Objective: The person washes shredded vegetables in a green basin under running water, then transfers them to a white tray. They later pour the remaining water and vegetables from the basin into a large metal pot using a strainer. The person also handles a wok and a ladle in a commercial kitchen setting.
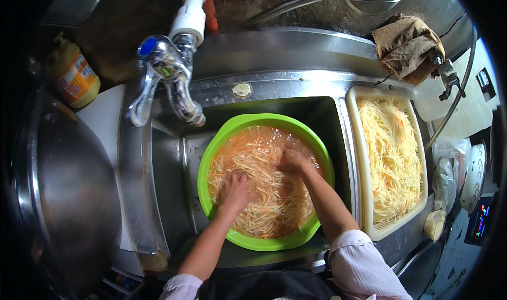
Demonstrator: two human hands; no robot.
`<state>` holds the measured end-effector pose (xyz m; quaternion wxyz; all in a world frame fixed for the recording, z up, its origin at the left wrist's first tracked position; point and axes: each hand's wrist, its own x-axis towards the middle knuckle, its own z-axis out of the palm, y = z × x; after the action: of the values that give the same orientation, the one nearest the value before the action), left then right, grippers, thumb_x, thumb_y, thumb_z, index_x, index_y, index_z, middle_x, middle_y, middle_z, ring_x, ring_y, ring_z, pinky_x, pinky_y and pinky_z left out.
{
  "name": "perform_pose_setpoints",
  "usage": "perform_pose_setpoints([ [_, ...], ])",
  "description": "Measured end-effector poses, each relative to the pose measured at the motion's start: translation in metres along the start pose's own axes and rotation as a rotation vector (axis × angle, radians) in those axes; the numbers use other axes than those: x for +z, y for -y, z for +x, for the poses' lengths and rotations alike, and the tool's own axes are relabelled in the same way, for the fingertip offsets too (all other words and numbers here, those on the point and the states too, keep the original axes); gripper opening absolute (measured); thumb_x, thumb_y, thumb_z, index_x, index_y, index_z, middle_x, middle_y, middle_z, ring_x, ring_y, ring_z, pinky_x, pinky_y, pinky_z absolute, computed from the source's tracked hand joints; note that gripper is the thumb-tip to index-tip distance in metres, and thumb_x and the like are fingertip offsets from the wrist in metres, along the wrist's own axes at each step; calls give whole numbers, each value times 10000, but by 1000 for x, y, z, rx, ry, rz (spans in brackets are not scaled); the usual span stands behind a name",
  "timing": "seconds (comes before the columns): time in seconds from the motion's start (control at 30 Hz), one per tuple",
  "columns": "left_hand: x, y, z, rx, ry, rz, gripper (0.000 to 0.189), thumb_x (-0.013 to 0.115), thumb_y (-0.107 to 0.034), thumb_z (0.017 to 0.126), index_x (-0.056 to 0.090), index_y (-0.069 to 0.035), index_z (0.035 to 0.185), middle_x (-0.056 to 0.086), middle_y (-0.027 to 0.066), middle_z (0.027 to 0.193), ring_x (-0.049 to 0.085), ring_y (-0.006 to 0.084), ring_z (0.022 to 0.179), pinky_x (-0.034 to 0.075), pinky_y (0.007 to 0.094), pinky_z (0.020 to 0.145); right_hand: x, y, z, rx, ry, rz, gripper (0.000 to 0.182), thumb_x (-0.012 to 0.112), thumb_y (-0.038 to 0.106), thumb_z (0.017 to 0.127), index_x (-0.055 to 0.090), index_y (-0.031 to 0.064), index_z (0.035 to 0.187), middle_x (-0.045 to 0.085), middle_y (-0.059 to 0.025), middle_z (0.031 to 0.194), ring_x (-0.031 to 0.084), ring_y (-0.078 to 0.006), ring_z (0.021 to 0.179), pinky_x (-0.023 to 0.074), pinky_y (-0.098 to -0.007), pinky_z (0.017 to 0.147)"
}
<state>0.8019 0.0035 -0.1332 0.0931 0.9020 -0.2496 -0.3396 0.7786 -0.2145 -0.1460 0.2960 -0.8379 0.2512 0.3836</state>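
Observation:
A round green plastic basin stands in a stainless steel sink, filled with cloudy water and shredded vegetables, pale strips with some orange ones. My left hand is partly sunk among the shreds at the left of the basin, its fingertips hidden. On the right side, my right hand is mostly under the water; whether it grips any shreds is not visible. A cream plastic basket heaped with similar shreds sits on the counter right of the sink.
A chrome tap reaches over the sink's back left. A large metal bowl and an orange-labelled yellow bottle are at the left. At the right are a brown cloth, a second tap, plastic bags and an enamel basin.

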Motion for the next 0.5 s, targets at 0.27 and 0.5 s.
perform_pose_setpoints([
  [0.27,45,14,59,-211,-89,-362,401,599,-227,733,541,-28,1077,542,222,1123,539,349,1012,415,390,879,52,-32,6,65,-117,641,582,657,423,705,570,18,1114,613,-151,1040,599,-250,899,462,-321,820],
  [0.5,10,-2,17,139,-119,-934,356,569,-110,713,547,-31,1060,616,158,988,593,285,908,450,351,786,27,-7,-77,-161,-358,361,520,675,444,653,628,-5,909,620,-235,826,616,-338,785,469,-409,726],
])
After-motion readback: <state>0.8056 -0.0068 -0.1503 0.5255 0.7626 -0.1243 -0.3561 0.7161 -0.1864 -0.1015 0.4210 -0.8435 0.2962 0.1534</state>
